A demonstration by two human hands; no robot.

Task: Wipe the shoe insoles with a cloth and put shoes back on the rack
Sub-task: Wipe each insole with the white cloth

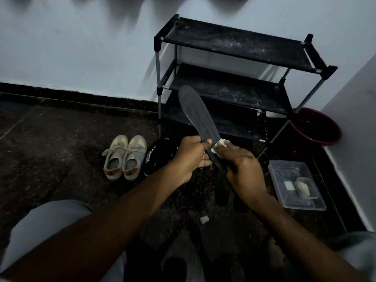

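My left hand (190, 156) grips the heel end of a dark grey insole (194, 112), which points up and away toward the rack. My right hand (243, 169) presses a small white cloth (220, 144) against the insole's lower part, fingers curled round the cloth. A black three-shelf shoe rack (234, 48) stands against the white wall, its shelves dusty. A pair of beige sneakers (125, 157) sits on the dark floor left of my hands. A black shoe (157, 154) lies just behind my left hand, partly hidden.
A dark red bucket (317, 127) stands right of the rack by the wall corner. A clear plastic tray (295, 185) with small items lies on the floor at right. Dark insoles or shoes (222, 190) lie below my hands. A small pale cap (204, 219) sits on the floor.
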